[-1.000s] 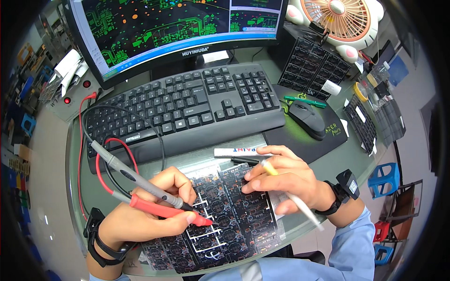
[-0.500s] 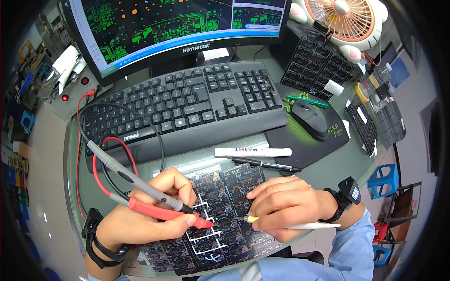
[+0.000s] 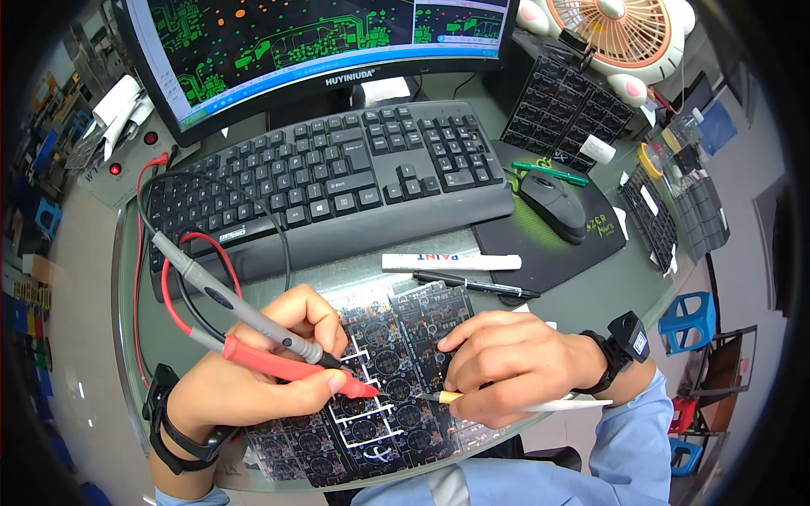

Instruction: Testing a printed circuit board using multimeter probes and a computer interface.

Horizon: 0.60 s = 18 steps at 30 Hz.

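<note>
My left hand (image 3: 232, 396) grips two test probes together, a grey one (image 3: 211, 291) with a dark tip and a red one (image 3: 274, 365). Their tips point down at a black circuit board panel (image 3: 413, 367) with repeated round patterns and white painted lines. I cannot tell whether both tips touch it. Closed around a slim tool (image 3: 569, 406) with a white handle, yellow collar and pointed tip is my right hand (image 3: 510, 367). That tip hovers at or just over the panel, right of the red probe. Both hands partly cover the panel, and each wrist wears a black band.
Beyond the panel lie a white marker (image 3: 451, 262) and a black pen (image 3: 481, 285). A keyboard (image 3: 329, 181), mouse (image 3: 553, 207) and monitor (image 3: 295, 42) stand farther back. Probe leads (image 3: 139, 270) loop at left. More boards (image 3: 565, 110) and a fan (image 3: 612, 29) are back right.
The whole view has shifted a little, so the desk and panel sit slightly higher in the picture. Both hands keep their holds. The right tool's tip is slightly nearer me relative to the panel.
</note>
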Each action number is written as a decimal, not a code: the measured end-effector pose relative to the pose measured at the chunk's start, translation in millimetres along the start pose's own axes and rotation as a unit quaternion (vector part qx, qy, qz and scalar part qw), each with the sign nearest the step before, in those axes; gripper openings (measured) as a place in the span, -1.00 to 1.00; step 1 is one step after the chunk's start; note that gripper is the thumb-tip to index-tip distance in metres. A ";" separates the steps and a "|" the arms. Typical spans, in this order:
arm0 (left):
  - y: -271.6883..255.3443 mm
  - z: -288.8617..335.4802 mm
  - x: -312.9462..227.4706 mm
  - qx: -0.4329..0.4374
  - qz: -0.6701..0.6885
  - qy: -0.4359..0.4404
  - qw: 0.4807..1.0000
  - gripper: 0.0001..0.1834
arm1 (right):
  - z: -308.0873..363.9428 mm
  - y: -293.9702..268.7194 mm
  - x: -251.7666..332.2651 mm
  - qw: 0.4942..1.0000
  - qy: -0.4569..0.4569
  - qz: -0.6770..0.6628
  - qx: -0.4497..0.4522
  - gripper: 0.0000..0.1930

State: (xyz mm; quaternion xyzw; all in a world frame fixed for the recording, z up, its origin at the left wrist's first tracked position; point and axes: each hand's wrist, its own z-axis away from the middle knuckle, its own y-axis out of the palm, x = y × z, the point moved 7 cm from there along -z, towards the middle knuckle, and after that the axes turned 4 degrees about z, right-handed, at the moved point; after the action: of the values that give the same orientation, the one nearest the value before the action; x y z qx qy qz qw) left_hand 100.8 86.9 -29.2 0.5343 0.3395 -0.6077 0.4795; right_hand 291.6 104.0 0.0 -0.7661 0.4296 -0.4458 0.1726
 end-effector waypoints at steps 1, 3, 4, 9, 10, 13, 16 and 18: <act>0.0 0.2 0.1 0.000 0.003 0.001 1.000 -0.66 | -0.2 0.5 0.5 1.000 0.000 0.000 0.000 -0.83; -0.1 0.9 -0.1 -0.002 0.007 0.001 1.000 -0.66 | -0.8 3.2 3.6 1.000 -0.016 0.016 0.011 -0.84; 0.3 0.7 -0.3 0.002 0.009 0.000 1.000 -0.66 | -0.9 3.3 3.9 1.000 -0.016 0.017 0.011 -0.84; 2.0 -0.1 -1.4 0.007 0.005 0.004 1.000 -0.66 | -0.3 4.7 6.9 0.999 -0.016 0.031 -0.002 -0.82; 2.3 0.0 -1.6 0.004 0.007 0.001 1.000 -0.67 | 0.1 5.0 6.3 0.999 -0.016 0.031 -0.002 -0.82; 1.9 0.1 -1.3 0.001 0.004 -0.003 1.000 -0.67 | 0.6 4.1 4.1 0.999 -0.016 0.032 -0.002 -0.81; 0.6 0.4 -1.8 -0.001 -0.009 -0.007 1.000 -0.67 | 1.2 4.4 3.1 0.999 -0.022 0.030 0.020 -0.86; 0.7 0.8 -2.2 -0.002 -0.017 -0.009 1.000 -0.67 | 1.7 4.5 3.2 0.999 -0.027 0.035 0.020 -0.87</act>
State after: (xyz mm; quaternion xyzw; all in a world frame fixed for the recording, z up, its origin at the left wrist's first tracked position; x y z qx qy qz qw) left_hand 101.2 86.4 -26.9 0.5220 0.3451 -0.6201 0.4731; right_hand 291.5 98.6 -2.2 -0.7589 0.4419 -0.4274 0.2149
